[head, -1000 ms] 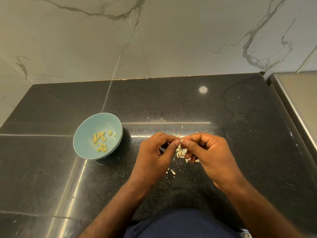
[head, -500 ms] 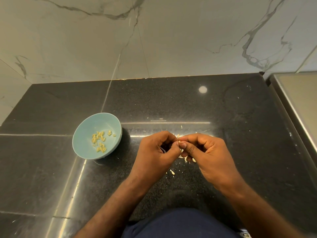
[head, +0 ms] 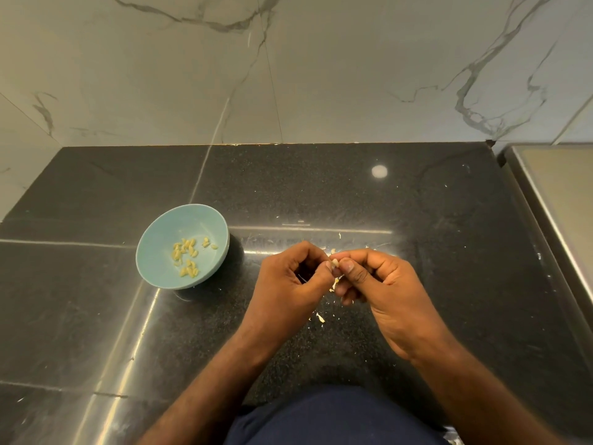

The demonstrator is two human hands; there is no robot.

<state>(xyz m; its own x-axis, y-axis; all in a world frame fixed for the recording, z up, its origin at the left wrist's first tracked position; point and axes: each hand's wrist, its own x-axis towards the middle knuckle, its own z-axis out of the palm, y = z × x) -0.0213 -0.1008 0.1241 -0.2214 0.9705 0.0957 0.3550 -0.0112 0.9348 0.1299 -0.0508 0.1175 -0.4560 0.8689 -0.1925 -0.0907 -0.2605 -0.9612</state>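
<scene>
Head view: left hand [head: 288, 284] and right hand [head: 382, 290], fingers curled, are pinching one pale seed [head: 334, 261]; blue bowl [head: 154, 252] is holding peeled seeds [head: 187, 255].

Both forearms brought in from below and angled toward each other, left hand [head: 288, 285] and right hand [head: 390, 293] held close together, fingers [head: 365, 257] curled inward, thumb tips set side by side, a small pale seed [head: 334, 261] pinched between them.
</scene>
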